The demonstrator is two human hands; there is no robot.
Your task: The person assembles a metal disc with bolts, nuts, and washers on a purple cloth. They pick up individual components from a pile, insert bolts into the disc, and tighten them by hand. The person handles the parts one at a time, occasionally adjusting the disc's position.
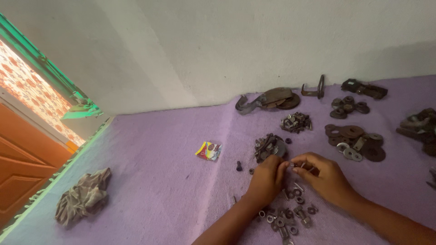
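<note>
Two hands meet over a small metal part on a purple cloth.

The left hand [268, 177] and right hand [324, 174] touch at the fingertips, both grips pinched on a small bolt [293, 164] held just above the cloth [159, 172]. Near them lies a scatter of nuts and bolts [286, 218]; just beyond sits a small hardware pile [269, 146]. Farther right lie flat washers [356, 140]. To the left are a colourful wrapper [209, 150] and, well apart, a crumpled rag [84, 196].
</note>
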